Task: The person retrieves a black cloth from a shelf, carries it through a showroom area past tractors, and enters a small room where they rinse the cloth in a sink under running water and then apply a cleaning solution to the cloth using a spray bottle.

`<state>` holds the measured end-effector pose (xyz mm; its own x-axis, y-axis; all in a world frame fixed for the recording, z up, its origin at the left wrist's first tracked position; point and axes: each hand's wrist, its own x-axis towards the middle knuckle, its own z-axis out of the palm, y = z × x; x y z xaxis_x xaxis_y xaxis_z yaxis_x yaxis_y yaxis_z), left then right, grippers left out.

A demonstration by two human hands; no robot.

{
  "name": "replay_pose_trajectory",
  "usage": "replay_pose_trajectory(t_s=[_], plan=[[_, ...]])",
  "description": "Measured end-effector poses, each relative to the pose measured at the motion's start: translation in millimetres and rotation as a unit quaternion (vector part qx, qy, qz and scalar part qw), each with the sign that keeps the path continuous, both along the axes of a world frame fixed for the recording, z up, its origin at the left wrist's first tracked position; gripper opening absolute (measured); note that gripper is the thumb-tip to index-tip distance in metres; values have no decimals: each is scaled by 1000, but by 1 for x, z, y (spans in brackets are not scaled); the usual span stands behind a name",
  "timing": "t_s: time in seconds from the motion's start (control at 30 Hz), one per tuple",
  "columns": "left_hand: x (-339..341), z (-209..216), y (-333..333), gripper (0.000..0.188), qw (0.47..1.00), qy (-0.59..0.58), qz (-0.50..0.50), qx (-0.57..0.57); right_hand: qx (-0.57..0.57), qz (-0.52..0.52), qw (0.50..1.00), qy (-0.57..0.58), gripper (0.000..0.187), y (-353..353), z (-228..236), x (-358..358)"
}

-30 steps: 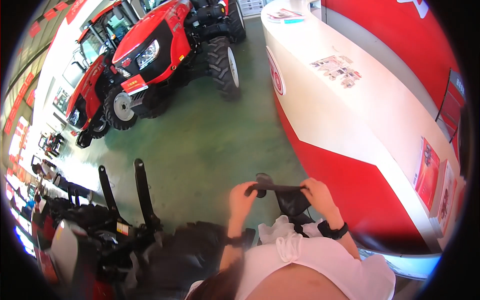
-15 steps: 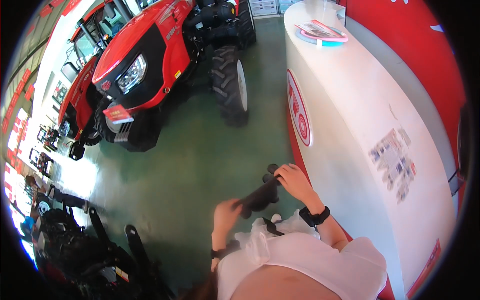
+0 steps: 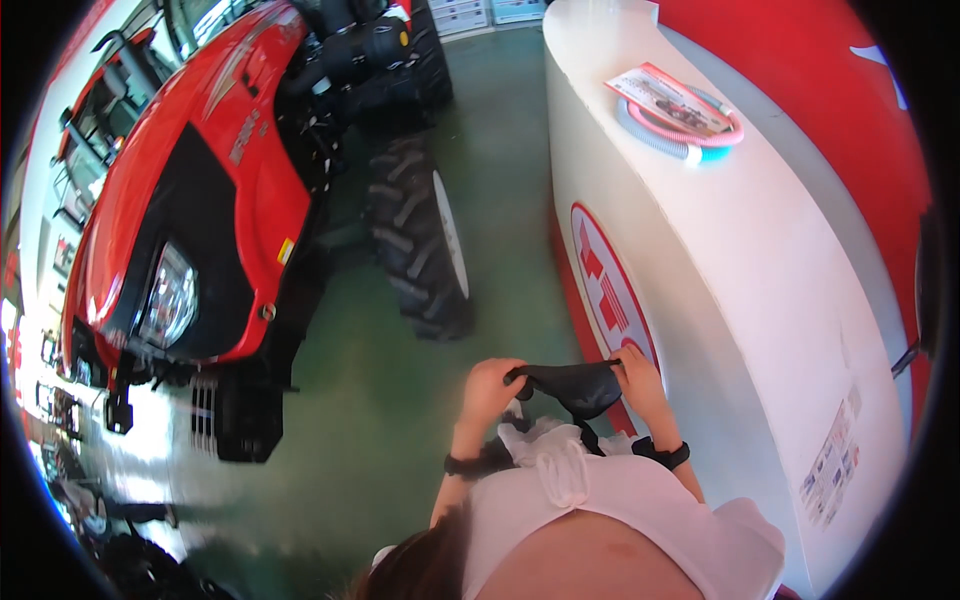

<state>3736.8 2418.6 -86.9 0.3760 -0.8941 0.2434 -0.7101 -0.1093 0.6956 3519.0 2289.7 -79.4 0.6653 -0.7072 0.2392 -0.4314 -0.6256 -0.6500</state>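
Note:
A limp black cloth piece (image 3: 578,388) is stretched between my two hands in front of my waist. My left hand (image 3: 492,388) pinches its left end, where the cloth is bunched and curled. At its right end, the fingers of my right hand (image 3: 640,382) are closed on the upper edge. Between them the top edge runs nearly straight and the middle sags into a rounded fold. Its exact kind cannot be made out. Dark bands circle both wrists, and a white ruffled top is just below the cloth.
A long curved white counter (image 3: 690,260) runs along my right. On it are a printed leaflet (image 3: 672,100) and coiled pink and grey hose (image 3: 735,132). Ahead on the left stands a red tractor (image 3: 265,180) with a large black tyre (image 3: 415,240). The floor (image 3: 370,480) is green.
The tractor and counter have come closer in view. My hands have drawn level, and the black cloth has gone from a slanted, bunched shape to being spread sideways between them.

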Motion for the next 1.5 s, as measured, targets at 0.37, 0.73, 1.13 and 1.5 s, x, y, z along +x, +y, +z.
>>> replay_pose_trajectory(t_s=[0.37,0.73,1.13,1.5], plan=[[114,-10,-155,21,992,77,-99,23,-19,-137,990,14,13,-107,8,106],[265,-13,-326,21,995,-1,-60,76,-92,-25,994,51,12,-281,15,287],[393,-31,-549,20,971,-36,-172,162,-8,-103,978,180,8,-437,8,382],[558,-11,-699,21,992,-23,-83,90,-102,-46,991,78,12,-629,46,570]])
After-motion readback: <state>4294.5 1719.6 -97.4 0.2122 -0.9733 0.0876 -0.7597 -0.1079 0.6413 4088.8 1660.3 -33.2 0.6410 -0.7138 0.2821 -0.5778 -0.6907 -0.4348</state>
